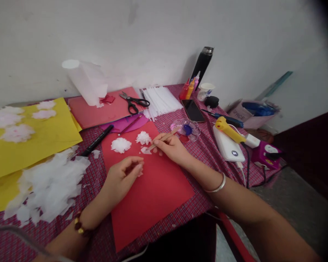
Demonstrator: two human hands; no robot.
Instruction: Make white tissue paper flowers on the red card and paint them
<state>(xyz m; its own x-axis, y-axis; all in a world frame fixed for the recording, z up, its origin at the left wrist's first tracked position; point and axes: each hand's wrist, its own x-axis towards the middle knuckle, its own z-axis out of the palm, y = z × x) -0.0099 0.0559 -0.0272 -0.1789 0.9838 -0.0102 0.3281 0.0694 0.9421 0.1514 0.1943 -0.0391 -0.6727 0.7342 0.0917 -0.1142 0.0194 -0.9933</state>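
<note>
A red sheet of paper (155, 196) lies before me, bearing two white ruffled paper flowers, one (121, 145) on the left and a smaller one (143, 138) on the right. My right hand (168, 145) pinches a thin wooden stick (168, 136). Its lower end touches or nearly touches a pale patch (145, 150) on the red sheet; whether that is paper or glue I cannot tell. Over the sheet's left side, my left hand (124, 176) is curled, thumb close to the fingers. A small pale bit shows below its fingertips, too unclear to name.
Left are a heap of white paper scraps (54, 185), a yellow sheet (57, 127) with pale flowers and a black marker (97, 141). Behind lie scissors (132, 102) and white strips (161, 102). Right are a paint palette (195, 131), phone (192, 110) and power bank (226, 145).
</note>
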